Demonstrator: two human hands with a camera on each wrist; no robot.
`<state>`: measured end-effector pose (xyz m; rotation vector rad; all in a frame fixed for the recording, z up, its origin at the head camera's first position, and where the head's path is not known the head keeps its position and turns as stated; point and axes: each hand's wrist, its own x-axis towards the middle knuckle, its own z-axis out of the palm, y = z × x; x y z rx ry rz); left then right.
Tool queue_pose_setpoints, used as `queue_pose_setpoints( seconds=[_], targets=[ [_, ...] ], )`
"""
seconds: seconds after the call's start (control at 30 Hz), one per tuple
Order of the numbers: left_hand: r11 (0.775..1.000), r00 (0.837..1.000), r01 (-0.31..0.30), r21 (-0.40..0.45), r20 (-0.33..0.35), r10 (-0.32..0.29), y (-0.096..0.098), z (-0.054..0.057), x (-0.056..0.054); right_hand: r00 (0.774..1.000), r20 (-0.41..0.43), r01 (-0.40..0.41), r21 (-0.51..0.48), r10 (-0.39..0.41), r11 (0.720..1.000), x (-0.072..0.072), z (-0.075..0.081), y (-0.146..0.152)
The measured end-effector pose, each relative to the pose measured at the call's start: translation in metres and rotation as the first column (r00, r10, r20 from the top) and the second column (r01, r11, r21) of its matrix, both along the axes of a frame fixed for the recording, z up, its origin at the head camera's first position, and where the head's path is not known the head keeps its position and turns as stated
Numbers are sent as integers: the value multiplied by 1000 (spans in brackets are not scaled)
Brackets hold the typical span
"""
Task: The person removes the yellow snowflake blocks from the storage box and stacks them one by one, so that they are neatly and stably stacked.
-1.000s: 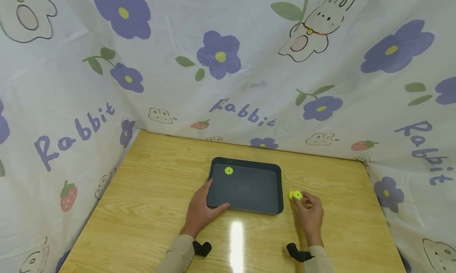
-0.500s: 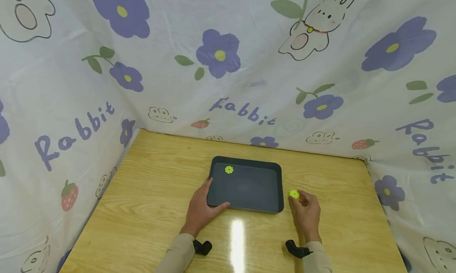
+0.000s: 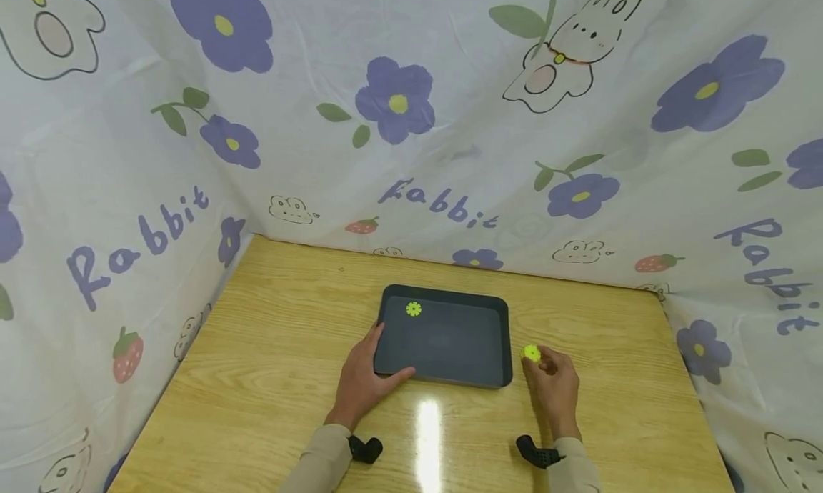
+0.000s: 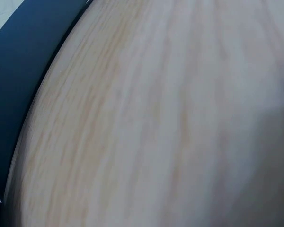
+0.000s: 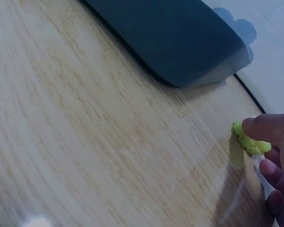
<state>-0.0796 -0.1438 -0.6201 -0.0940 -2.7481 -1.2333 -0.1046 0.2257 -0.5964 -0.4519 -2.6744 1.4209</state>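
Note:
A dark grey rectangular tray [image 3: 444,341] stands on the wooden table. My left hand [image 3: 363,379] rests against its front left corner, thumb along the front rim and fingers at the left side. One yellow-green notched disc, flower-like in outline [image 3: 414,309], lies inside near the back left. To the right of the tray my right hand [image 3: 554,386] pinches yellow-green notched discs [image 3: 531,353] between thumb and fingers, low over the table. In the right wrist view these discs [image 5: 251,142] look like more than one lying together; how many is hidden by the thumb [image 5: 265,127].
Light wooden tabletop [image 3: 276,321] surrounds the tray. A white cloth [image 3: 450,157] with purple flowers and rabbits encloses the back and both sides. Black wrist mounts [image 3: 365,450] sit on both sleeves. The left wrist view shows mostly tabletop and a tray wall [image 4: 19,71].
My right hand has shifted slightly left. The discs in it, which overlapped side by side a second ago, now look like a single outline in the head view. The left hand and tray stay put.

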Motion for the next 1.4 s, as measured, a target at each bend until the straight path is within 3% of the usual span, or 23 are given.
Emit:
queue_pose_setpoints(
  seconds=[0.23, 0.47, 0.7, 0.97, 1.27, 1.4],
  targets=[
    [1000, 1000, -7, 7, -14, 8, 1, -1, 2, 998, 40, -38, -11, 39, 999, 0, 2, 2],
    [1000, 1000, -2, 4, -26, 2, 1, -2, 1, 990, 38, -139, 104, 136, 985, -7, 4, 6],
    [1000, 1000, 2, -6, -30, -3, 0, -3, 1, 981, 58, -191, 125, 185, 974, -11, 5, 8],
    [1000, 1000, 0, 8, -3, 0, 0, -1, 0, 977, 68, -209, 134, 202, 969, -13, 6, 7],
    [1000, 1000, 0, 5, -21, 0, 0, -1, 0, 974, 44, -224, 138, 220, 965, -13, 4, 8],
    [1000, 1000, -1, 6, -5, 1, 1, -1, 1, 981, 46, -194, 106, 190, 975, -9, 4, 9]
  ],
)
